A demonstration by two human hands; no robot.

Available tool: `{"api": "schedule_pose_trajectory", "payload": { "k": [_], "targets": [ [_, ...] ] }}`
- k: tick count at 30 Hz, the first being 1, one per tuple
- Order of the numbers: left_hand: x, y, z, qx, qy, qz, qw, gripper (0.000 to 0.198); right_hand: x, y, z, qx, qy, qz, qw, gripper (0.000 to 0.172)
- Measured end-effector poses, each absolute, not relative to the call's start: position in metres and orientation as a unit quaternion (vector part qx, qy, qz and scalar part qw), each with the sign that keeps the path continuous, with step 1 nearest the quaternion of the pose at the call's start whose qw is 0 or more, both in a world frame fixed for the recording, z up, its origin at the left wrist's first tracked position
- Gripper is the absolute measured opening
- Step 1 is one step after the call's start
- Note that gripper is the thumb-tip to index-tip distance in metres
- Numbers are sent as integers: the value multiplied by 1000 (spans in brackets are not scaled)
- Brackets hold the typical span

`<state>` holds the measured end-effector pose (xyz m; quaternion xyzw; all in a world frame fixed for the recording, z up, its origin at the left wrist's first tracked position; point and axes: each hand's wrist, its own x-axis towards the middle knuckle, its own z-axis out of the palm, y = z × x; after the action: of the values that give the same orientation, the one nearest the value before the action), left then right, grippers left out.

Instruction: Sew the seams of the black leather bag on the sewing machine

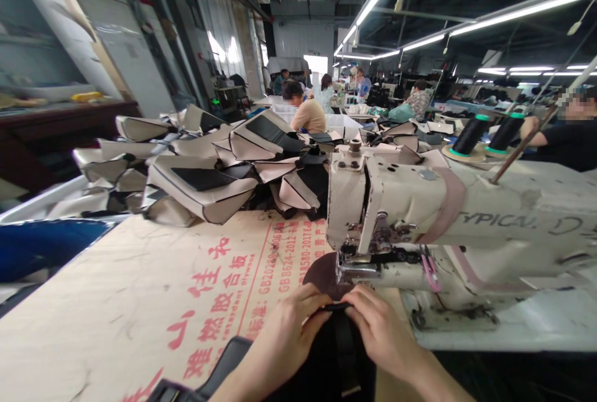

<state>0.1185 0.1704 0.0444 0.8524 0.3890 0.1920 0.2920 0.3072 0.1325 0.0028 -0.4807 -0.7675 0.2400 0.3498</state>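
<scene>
A black fabric piece with a strap point(338, 346) lies at the near table edge, just in front of the sewing machine's presser foot point(347, 268). My left hand point(291, 321) and my right hand point(377, 321) both pinch its top edge, thumbs nearly touching. A dark round patch point(321, 274) lies under the needle area. The cream sewing machine point(466, 215) stretches off to the right.
A pile of cut black-and-cream pieces point(209, 165) sits on the board table point(140, 290) behind. Two black thread cones point(487, 134) stand behind the machine. Other people work at stations further back and at the far right.
</scene>
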Motion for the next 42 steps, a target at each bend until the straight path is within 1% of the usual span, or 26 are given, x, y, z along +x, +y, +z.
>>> {"api": "schedule_pose_trajectory", "payload": {
  "k": [2, 6, 8, 11, 13, 16, 19, 24, 27, 31, 33, 36, 39, 42],
  "targets": [
    [111, 173, 46, 848, 385, 186, 312, 25, 307, 133, 1, -476, -770, 237, 353, 19],
    [92, 178, 44, 862, 350, 117, 346, 39, 309, 132, -1, -471, -768, 237, 364, 17],
    [86, 182, 40, 858, 327, 99, 384, 38, 310, 131, -1, -471, -769, 237, 361, 16],
    [86, 189, 30, 814, 338, 125, 455, 34, 308, 131, 0, -471, -775, 230, 352, 17],
    [89, 191, 21, 786, 362, 157, 476, 34, 305, 131, 0, -478, -775, 224, 347, 19],
    [92, 191, 13, 767, 396, 199, 464, 33, 298, 132, 0, -492, -771, 208, 346, 21],
    [91, 189, 15, 766, 414, 212, 443, 34, 293, 133, -2, -502, -766, 188, 355, 21],
    [91, 192, 28, 838, 363, 144, 381, 39, 296, 134, -6, -502, -753, 159, 395, 19],
    [99, 198, 30, 863, 334, 107, 363, 41, 299, 133, -5, -491, -759, 152, 400, 20],
    [105, 208, 37, 878, 297, 25, 376, 43, 300, 136, 0, -470, -779, 167, 381, 19],
    [101, 212, 43, 874, 279, 12, 398, 43, 301, 138, 1, -470, -775, 179, 381, 18],
    [89, 212, 47, 845, 284, 46, 450, 42, 302, 138, 2, -480, -766, 189, 385, 18],
    [81, 207, 40, 809, 309, 74, 494, 38, 302, 135, 2, -487, -759, 196, 384, 19],
    [82, 200, 25, 795, 333, 112, 495, 37, 301, 133, 4, -491, -749, 222, 385, 21]
  ]
}}
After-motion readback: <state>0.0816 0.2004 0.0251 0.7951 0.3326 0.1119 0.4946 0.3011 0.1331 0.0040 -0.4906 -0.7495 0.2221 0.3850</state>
